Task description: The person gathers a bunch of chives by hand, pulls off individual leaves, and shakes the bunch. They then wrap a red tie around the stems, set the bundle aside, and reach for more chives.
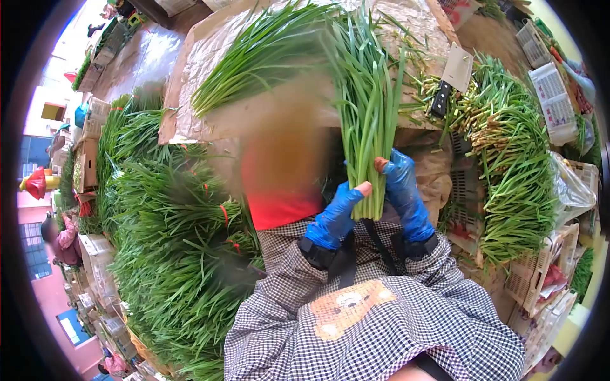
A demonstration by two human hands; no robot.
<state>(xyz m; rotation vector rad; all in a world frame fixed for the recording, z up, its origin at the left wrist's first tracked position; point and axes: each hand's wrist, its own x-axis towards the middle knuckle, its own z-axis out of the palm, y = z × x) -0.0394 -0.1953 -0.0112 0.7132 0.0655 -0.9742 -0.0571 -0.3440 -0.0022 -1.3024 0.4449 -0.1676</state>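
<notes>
My left hand (335,214), in a blue glove with the thumb tip bare, is closed around the lower left side of a bunch of garlic chives (368,136). On the other side, my right hand (403,190) wears the same kind of glove and grips the bunch a little higher. The pale cut stalk ends point towards me, and the green leaves stretch away over the cardboard-covered work surface (222,129). Loose garlic chives (260,57) lie to the left on that surface. A cleaver (457,70) with a black handle rests at the right among trimmed stalk bits.
Many chive bundles (178,222) tied with red bands are heaped at my left. Another chive pile (508,159) lies on a crate at my right. Plastic crates (551,101) line the far right. A blurred patch hides part of the middle, above something red (279,209).
</notes>
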